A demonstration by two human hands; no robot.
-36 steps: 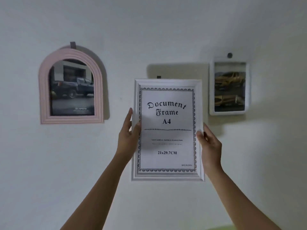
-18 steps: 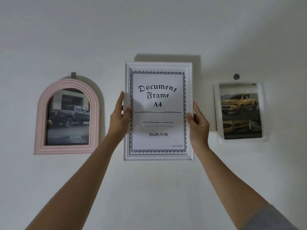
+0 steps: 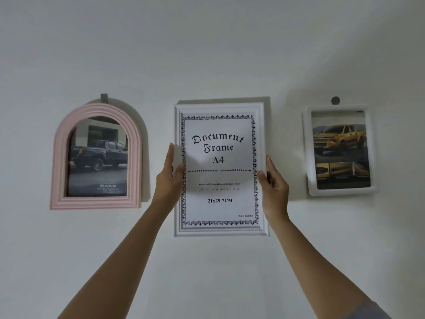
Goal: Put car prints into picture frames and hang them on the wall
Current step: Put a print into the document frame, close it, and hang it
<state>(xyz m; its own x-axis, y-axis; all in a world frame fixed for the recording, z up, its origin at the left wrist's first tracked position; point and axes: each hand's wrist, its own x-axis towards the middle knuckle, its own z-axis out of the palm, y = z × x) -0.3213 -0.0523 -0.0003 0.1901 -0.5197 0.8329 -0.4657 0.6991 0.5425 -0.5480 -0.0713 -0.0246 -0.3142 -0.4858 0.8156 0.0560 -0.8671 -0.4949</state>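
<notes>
hanging step: white frame is up at the wall, between pink arched frame and white rounded frame, both hung. it shows the stock a4 insert, no car print. left hand and right hand each pinch a side edge, thumb on front. next, likely: seat it on a hook hidden behind it, then let go.

The left hand and right hand were bare, as were both forearms. A plain grey sleeve covered the right arm near the elbow.
</notes>
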